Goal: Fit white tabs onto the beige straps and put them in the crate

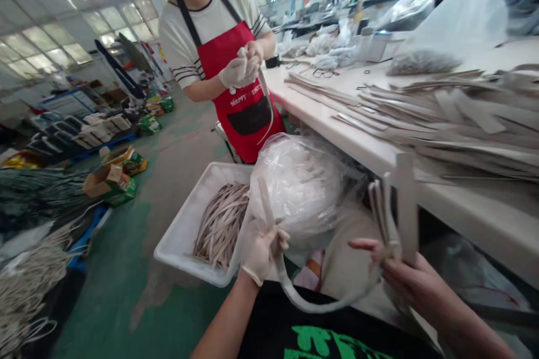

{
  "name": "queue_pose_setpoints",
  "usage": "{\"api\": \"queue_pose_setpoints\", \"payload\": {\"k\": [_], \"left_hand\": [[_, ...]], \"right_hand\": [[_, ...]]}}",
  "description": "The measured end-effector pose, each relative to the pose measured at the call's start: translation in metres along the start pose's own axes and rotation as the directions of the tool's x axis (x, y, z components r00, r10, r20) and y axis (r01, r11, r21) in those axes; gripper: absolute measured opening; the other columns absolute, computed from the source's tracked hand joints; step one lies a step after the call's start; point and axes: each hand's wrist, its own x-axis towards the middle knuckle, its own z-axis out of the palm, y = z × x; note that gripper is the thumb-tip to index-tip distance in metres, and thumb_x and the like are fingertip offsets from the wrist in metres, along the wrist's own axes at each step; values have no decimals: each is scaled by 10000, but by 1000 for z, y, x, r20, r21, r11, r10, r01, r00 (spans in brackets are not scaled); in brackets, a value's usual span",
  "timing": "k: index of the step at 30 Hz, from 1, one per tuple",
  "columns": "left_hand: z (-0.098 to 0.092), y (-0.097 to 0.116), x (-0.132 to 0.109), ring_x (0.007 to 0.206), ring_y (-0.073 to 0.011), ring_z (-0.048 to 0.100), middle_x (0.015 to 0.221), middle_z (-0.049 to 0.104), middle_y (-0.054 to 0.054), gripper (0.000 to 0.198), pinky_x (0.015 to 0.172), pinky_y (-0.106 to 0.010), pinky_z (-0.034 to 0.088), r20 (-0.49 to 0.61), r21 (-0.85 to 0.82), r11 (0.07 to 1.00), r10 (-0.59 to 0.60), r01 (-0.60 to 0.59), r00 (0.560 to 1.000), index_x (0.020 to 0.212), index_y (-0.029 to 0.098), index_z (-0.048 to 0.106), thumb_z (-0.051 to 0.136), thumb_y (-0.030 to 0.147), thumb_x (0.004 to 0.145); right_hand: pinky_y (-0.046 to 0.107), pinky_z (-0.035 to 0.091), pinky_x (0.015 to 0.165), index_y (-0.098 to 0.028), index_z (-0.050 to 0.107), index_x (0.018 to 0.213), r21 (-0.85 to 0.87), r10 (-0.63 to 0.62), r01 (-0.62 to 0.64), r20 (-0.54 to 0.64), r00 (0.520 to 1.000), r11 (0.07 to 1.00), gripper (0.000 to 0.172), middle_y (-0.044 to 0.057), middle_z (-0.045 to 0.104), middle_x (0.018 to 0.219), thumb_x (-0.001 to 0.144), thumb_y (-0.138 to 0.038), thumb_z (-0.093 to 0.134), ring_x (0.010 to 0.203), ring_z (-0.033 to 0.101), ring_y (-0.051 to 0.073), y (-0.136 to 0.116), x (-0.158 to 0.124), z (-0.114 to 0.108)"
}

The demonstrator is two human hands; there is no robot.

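Note:
My left hand [261, 248], in a pale glove, is closed around one end of a beige fabric strap [314, 307]. A short piece of that strap sticks up above my fist, and the rest sags in a curve toward my right hand. Bare, my right hand [400, 269] grips several beige straps [384, 210] bunched together, their ends pointing up beside the table edge. One wider strap [406, 202] stands upright in the same grip. Whether the sagging strap ends inside my right hand is hard to make out.
A white bin [181, 235] holding beige straps stands at my left, against a clear plastic bag [301, 179] of white material. Many straps [446, 123] lie across the white table [320, 112]. Opposite, a person in a red apron [229, 73] holds a strap in gloved hands.

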Motion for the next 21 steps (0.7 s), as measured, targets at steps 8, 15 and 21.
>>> {"api": "queue_pose_setpoints", "payload": {"k": [8, 15, 21], "left_hand": [[38, -26, -16, 545, -153, 587, 618, 659, -49, 551, 590, -259, 447, 331, 404, 893, -346, 199, 878, 1060, 109, 734, 757, 554, 735], [63, -9, -22, 942, -238, 648, 1059, 701, -122, 600, 932, -348, 464, 477, 423, 906, -199, -25, 856, 1170, 146, 676, 726, 582, 761], [91, -10, -29, 661, -172, 627, 849, 704, -93, 481, 662, -278, 475, 347, 501, 866, -213, 12, 913, 975, 123, 703, 687, 568, 792]], "right_hand": [[274, 422, 545, -133, 748, 1118, 253, -54, 31, 84, 995, 967, 490, -44, 450, 471, 780, -488, 738, 460, 334, 94, -18, 47, 32], [226, 346, 444, -135, 777, 973, 221, -67, 53, 57, 996, 974, 463, 52, 636, 654, 758, -544, 744, 529, 458, 119, -14, 42, 38], [217, 294, 398, -137, 784, 903, 93, -34, 27, 70, 997, 995, 468, 48, 645, 660, 730, -571, 747, 477, 427, 96, -28, 35, 34]]}}
